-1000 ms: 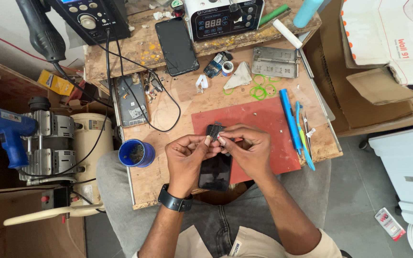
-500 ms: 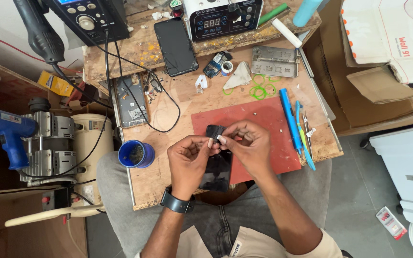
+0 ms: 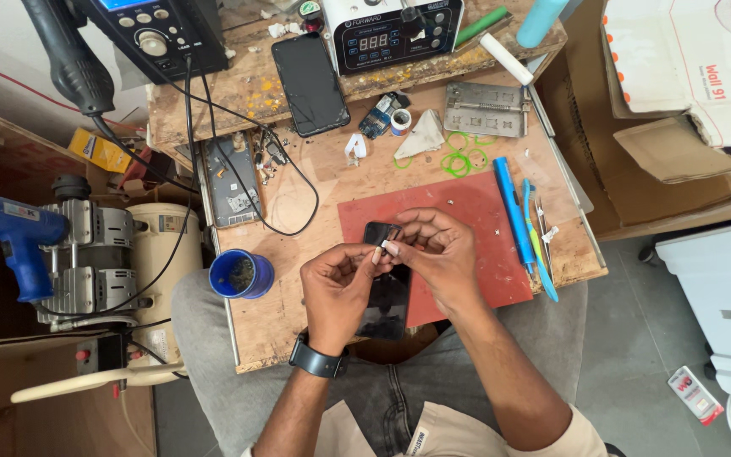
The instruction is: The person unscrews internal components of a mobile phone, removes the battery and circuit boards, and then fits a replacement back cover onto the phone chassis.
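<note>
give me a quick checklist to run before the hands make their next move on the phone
1. Small white piece pinched at the fingertips of both hands: ok.
2. Left hand and right hand both over the phone: ok.
3. Phone lies on the red mat, lower end over the mat's edge: cannot tell if steady.
4. Blue cup stands apart from the left hand: ok.
5. Blue tool lies beside the right hand on the mat: ok.
6. Black cable stays off the mat: ok.
</note>
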